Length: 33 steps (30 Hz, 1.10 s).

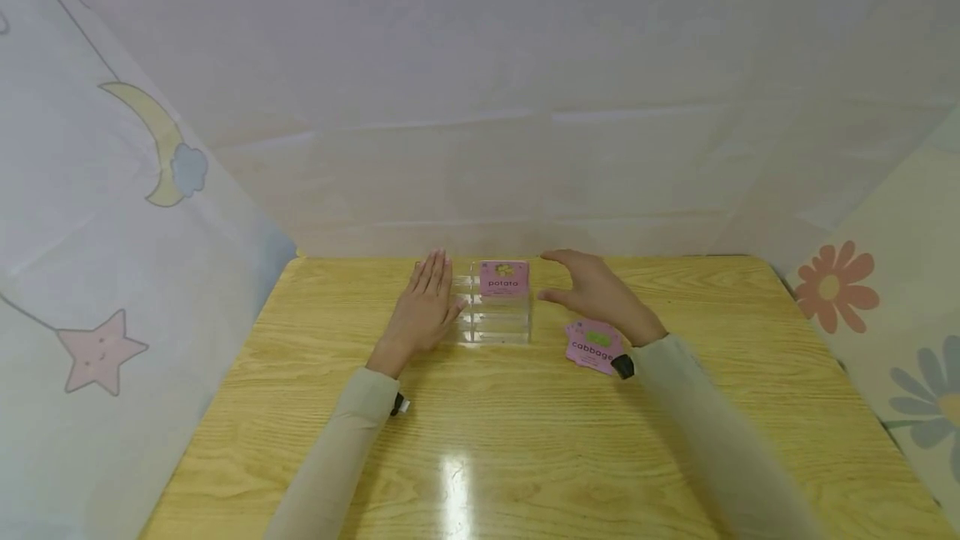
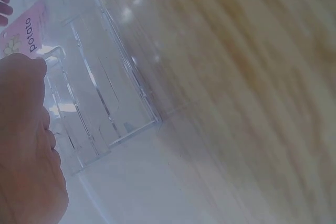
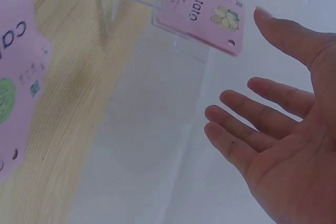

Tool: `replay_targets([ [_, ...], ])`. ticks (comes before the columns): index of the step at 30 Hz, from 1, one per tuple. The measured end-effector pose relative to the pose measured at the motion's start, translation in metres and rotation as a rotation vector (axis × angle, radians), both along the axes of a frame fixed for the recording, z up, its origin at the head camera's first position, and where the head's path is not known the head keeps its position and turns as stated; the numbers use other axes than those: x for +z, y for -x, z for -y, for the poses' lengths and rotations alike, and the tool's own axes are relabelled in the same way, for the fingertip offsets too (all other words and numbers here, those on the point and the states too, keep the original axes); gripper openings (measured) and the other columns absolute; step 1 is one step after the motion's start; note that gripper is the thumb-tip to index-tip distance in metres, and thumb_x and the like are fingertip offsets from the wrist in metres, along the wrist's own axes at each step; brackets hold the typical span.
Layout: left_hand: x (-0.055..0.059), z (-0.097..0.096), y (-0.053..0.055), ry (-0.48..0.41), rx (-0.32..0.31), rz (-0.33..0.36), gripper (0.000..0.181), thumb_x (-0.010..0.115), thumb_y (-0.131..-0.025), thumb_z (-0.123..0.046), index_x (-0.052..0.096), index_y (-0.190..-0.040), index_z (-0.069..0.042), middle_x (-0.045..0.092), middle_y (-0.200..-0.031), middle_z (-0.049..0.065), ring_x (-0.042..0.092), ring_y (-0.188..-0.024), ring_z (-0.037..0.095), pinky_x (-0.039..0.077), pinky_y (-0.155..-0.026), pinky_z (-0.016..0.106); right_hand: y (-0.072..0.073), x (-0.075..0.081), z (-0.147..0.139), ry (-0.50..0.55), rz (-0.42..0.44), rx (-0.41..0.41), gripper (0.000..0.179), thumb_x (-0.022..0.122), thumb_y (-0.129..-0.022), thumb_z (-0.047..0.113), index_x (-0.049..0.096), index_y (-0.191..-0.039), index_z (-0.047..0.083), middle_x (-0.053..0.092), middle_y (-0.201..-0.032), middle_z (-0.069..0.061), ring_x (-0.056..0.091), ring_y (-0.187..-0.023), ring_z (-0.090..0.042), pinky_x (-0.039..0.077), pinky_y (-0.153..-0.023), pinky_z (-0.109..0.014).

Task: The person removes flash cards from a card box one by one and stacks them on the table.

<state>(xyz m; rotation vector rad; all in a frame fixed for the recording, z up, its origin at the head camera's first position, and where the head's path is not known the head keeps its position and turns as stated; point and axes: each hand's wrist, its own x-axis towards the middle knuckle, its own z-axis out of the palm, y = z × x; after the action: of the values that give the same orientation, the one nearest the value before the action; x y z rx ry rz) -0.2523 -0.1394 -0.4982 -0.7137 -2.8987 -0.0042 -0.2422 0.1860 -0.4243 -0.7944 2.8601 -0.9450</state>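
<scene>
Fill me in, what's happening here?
A person's open left hand lies over the left side of a clear plastic tiered rack. The open right hand, empty, is beside the rack's right side. A pink rectangular "potato" card sits at the rack's far right; a pink "cabbage" card lies over others on the yellow wooden table.

Wood-grain tabletop [image 1: 517,432]
Clear tiered rack [image 1: 502,323] near the far edge; overlapping pink cards [image 1: 594,346] to its right.
</scene>
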Motion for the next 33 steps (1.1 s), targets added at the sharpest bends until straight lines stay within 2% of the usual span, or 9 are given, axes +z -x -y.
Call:
replay_targets([
  [5, 0.001, 0.0, 0.0, -0.002, 0.0, 0.008, 0.08, 0.039, -0.113, -0.045, 0.006, -0.166, 0.006, 0.007, -0.177, 0.024, 0.005, -0.167, 0.037, 0.006, -0.138, 0.049, 0.0, 0.004, 0.013, 0.01, 0.003, 0.023, 0.072, 0.078, -0.096, 0.02, 0.045, -0.156, -0.002, 0.05, -0.16, -0.023, 0.046, -0.149, -0.045, 0.04, -0.123, -0.061],
  [11, 0.0, -0.001, 0.002, 0.005, 0.0, 0.002, 0.08, 0.04, -0.113, -0.045, 0.01, -0.166, 0.007, 0.007, -0.177, 0.025, 0.006, -0.167, 0.037, 0.006, -0.138, 0.048, -0.002, 0.005, 0.027, -0.031, -0.018, 0.027, 0.07, 0.077, -0.097, 0.022, 0.046, -0.155, -0.002, 0.05, -0.161, -0.021, 0.047, -0.15, -0.041, 0.04, -0.125, -0.057],
  [19, -0.001, 0.0, 0.002, 0.018, 0.001, -0.002, 0.08, 0.039, -0.113, -0.045, 0.008, -0.166, 0.007, 0.005, -0.177, 0.025, 0.008, -0.167, 0.038, 0.007, -0.138, 0.05, -0.003, 0.004, 0.046, -0.146, -0.213, 0.068, 0.07, 0.08, -0.095, 0.025, 0.05, -0.152, -0.005, 0.053, -0.158, -0.023, 0.052, -0.147, -0.039, 0.045, -0.122, -0.052],
  [26, -0.005, 0.0, 0.002, 0.029, 0.009, -0.013, 0.08, 0.04, -0.113, -0.045, 0.008, -0.166, 0.006, 0.006, -0.177, 0.025, 0.01, -0.166, 0.038, 0.007, -0.138, 0.049, -0.001, -0.007, 0.059, -0.223, -0.368, 0.099, 0.07, 0.081, -0.094, 0.025, 0.052, -0.15, -0.005, 0.053, -0.156, -0.025, 0.053, -0.145, -0.042, 0.051, -0.116, -0.052],
  [33, -0.005, 0.0, 0.002, 0.024, 0.008, -0.021, 0.081, 0.042, -0.113, -0.045, 0.008, -0.166, 0.005, 0.007, -0.177, 0.024, 0.01, -0.166, 0.037, 0.007, -0.138, 0.049, 0.003, -0.018, 0.065, -0.323, -0.461, 0.095, 0.068, 0.077, -0.097, 0.03, 0.053, -0.15, -0.004, 0.051, -0.159, -0.024, 0.048, -0.15, -0.04, 0.044, -0.123, -0.051],
])
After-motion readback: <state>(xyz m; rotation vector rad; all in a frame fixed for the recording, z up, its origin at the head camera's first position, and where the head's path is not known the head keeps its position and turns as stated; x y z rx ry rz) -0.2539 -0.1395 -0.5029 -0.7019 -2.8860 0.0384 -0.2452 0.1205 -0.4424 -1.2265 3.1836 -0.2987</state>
